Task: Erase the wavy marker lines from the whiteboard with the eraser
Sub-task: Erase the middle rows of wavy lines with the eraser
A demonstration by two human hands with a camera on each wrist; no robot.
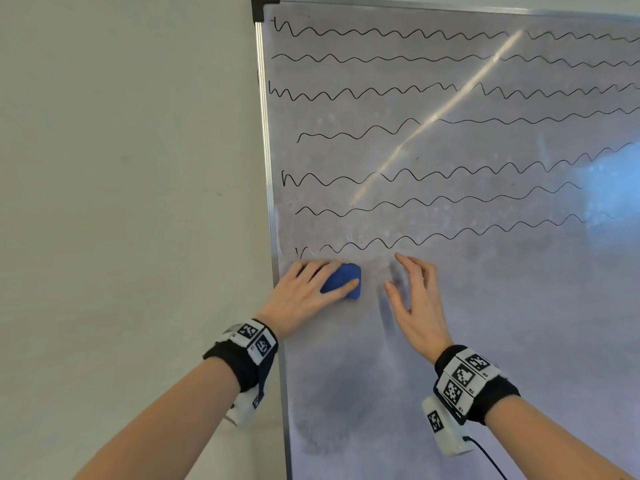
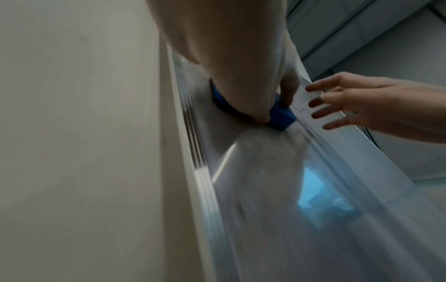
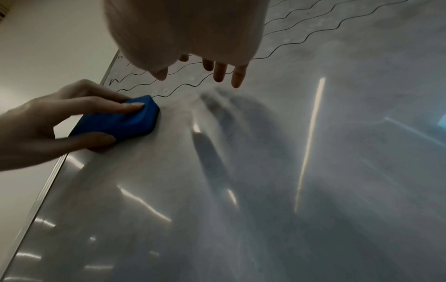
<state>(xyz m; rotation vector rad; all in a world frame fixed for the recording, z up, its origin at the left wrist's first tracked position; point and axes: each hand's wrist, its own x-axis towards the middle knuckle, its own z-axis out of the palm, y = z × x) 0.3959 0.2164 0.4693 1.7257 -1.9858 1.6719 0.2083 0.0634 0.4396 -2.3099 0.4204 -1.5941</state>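
A whiteboard (image 1: 485, 306) on the wall carries several black wavy marker lines (image 1: 415, 178) across its upper part. My left hand (image 1: 311, 292) grips a blue eraser (image 1: 343, 280) and presses it flat on the board near the left frame, just under the lowest line's left end. The eraser (image 3: 120, 122) shows clearly in the right wrist view, thumb below and fingers on top. My right hand (image 1: 415, 299) hovers open beside it, fingers spread near the board. In the left wrist view the eraser (image 2: 280, 116) peeks out under my left hand (image 2: 253, 85).
The board's metal frame (image 1: 273, 237) runs down the left edge with a plain wall (image 1: 121, 202) beyond it. The board's lower area (image 1: 450, 393) shows only grey smudges and light glare.
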